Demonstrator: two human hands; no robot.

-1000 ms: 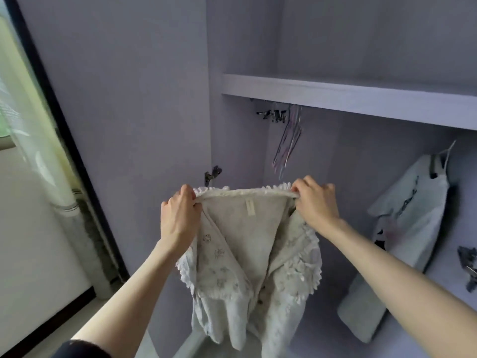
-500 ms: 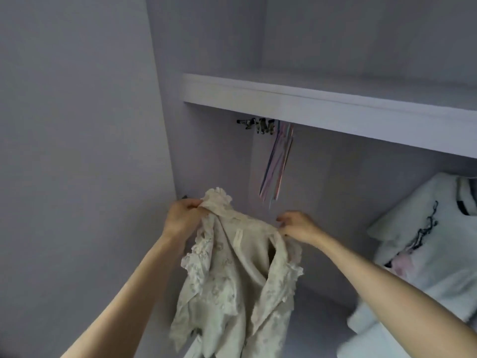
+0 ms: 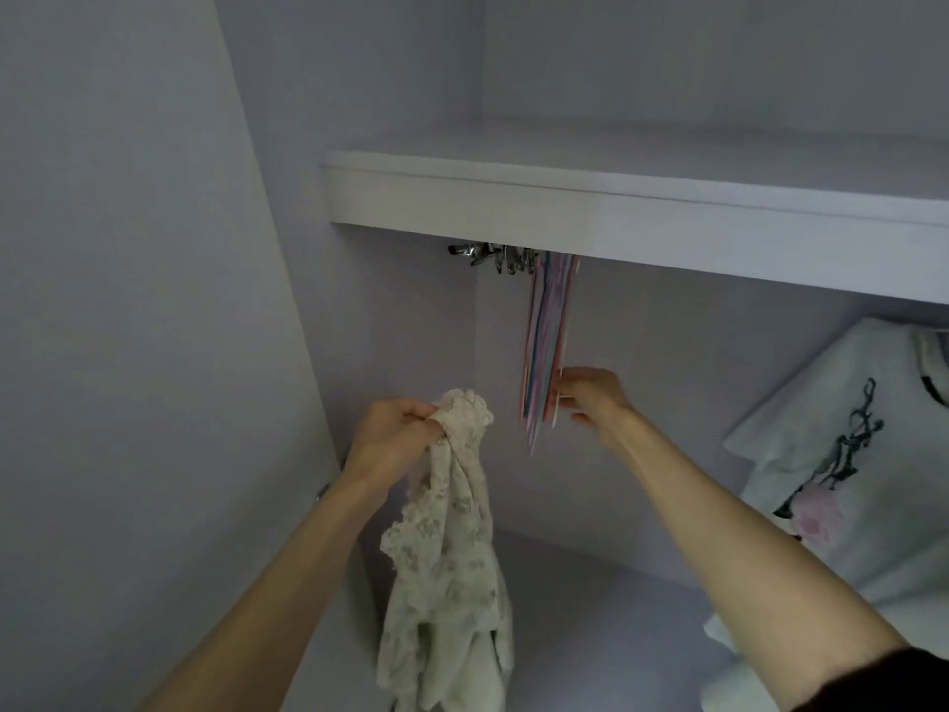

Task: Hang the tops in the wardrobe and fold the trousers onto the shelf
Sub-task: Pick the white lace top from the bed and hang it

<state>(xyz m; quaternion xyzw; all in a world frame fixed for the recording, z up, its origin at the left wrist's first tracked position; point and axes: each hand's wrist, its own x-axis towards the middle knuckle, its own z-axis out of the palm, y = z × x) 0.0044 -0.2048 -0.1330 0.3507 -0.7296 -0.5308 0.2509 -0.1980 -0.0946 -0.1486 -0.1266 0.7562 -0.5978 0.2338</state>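
Observation:
My left hand (image 3: 398, 434) grips the bunched collar of a cream lace top (image 3: 452, 567), which hangs limp below it inside the wardrobe. My right hand (image 3: 590, 395) pinches the lower edge of a white hanger among several thin pink, blue and white hangers (image 3: 547, 346) that dangle from the rail under the shelf (image 3: 616, 218). A white top with a black and pink print (image 3: 842, 470) hangs at the right.
The wardrobe's left side panel (image 3: 154, 352) stands close to my left arm. Metal hanger hooks (image 3: 493, 256) cluster on the rail just under the shelf. The wardrobe floor (image 3: 590, 634) lies below the hanging clothes.
My right hand let go of the lace top and rose to the hangers. The left hand now holds the top alone, bunched. The view tilted up and closer.

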